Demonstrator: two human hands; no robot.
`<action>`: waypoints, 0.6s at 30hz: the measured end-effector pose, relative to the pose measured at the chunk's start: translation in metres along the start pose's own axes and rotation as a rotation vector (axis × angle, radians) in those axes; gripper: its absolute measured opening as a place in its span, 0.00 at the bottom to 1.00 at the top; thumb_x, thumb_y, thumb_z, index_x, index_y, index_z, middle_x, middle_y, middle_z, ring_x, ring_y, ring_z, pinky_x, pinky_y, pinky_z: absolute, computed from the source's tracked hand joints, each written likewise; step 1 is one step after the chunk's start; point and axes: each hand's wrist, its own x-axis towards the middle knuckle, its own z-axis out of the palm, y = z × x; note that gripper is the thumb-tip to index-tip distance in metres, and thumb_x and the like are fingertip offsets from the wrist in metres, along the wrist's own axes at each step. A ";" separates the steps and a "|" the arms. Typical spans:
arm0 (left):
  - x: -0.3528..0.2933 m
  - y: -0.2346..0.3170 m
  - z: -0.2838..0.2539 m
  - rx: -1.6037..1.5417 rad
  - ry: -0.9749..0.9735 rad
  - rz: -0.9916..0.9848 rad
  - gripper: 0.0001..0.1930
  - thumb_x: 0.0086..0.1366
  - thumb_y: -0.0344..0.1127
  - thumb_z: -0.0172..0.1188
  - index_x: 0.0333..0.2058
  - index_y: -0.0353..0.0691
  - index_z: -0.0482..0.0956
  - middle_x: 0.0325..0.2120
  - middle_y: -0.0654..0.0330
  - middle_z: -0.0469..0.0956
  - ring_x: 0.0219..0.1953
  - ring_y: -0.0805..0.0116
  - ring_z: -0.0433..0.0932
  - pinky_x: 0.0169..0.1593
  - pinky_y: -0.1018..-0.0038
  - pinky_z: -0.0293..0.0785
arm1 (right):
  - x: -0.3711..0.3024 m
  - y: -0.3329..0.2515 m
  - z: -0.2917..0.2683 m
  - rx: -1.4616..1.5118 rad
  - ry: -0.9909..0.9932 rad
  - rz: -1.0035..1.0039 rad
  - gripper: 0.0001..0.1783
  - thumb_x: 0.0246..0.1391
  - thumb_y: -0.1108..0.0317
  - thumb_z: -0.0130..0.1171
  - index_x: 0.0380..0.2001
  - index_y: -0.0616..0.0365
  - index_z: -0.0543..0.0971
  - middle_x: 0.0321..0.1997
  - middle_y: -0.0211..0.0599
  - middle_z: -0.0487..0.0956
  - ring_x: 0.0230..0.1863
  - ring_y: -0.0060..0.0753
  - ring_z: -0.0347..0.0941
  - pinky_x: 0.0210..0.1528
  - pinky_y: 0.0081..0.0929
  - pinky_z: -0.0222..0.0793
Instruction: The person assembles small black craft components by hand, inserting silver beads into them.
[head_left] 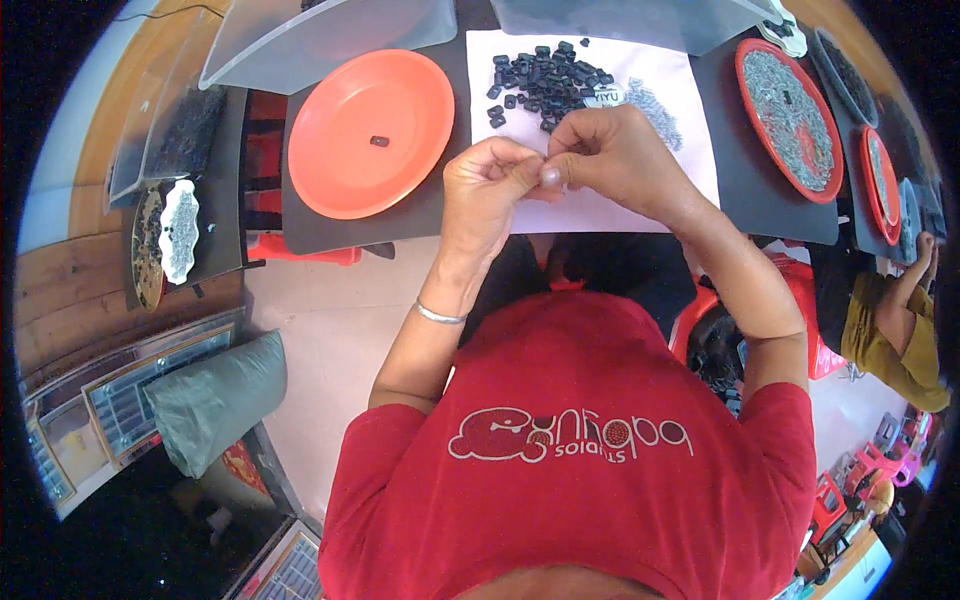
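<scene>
My left hand and my right hand meet over the near part of a white sheet, fingertips pinched together. Whatever sits between the fingers is hidden or too small to name. Just beyond them lies a heap of small black plastic pieces, with a spread of tiny silvery metal parts to its right. An orange-red plate to the left of my hands holds a single small black piece.
Translucent bins line the table's far side. To the right, a red tray carries many small metal parts. At far left is a white scalloped dish. Another person's arm shows at the right edge. A grey-green sack lies lower left.
</scene>
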 end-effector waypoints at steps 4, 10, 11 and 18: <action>0.000 0.001 0.005 -0.092 0.078 -0.001 0.03 0.58 0.23 0.56 0.27 0.31 0.72 0.24 0.53 0.76 0.27 0.67 0.78 0.32 0.71 0.81 | -0.006 -0.007 0.010 -0.106 0.238 -0.149 0.09 0.39 0.67 0.63 0.23 0.63 0.79 0.19 0.39 0.77 0.21 0.27 0.73 0.24 0.24 0.67; 0.002 0.003 0.009 -0.099 0.090 -0.011 0.02 0.59 0.24 0.55 0.29 0.32 0.72 0.27 0.54 0.76 0.28 0.67 0.78 0.33 0.71 0.81 | -0.013 -0.011 0.012 -0.246 0.337 -0.317 0.09 0.41 0.68 0.58 0.24 0.65 0.78 0.22 0.47 0.77 0.24 0.42 0.75 0.27 0.31 0.69; 0.002 0.001 0.008 -0.105 0.093 -0.003 0.02 0.59 0.24 0.55 0.29 0.32 0.72 0.27 0.54 0.76 0.28 0.67 0.78 0.33 0.71 0.81 | -0.013 -0.012 0.011 -0.259 0.328 -0.324 0.09 0.41 0.69 0.58 0.24 0.66 0.78 0.22 0.48 0.77 0.25 0.44 0.76 0.27 0.32 0.69; 0.001 -0.001 0.007 -0.097 0.083 0.028 0.03 0.58 0.24 0.57 0.29 0.30 0.74 0.27 0.54 0.76 0.28 0.67 0.79 0.32 0.72 0.81 | -0.011 -0.007 0.008 -0.223 0.289 -0.266 0.10 0.42 0.68 0.56 0.25 0.66 0.78 0.19 0.48 0.76 0.21 0.39 0.75 0.25 0.31 0.69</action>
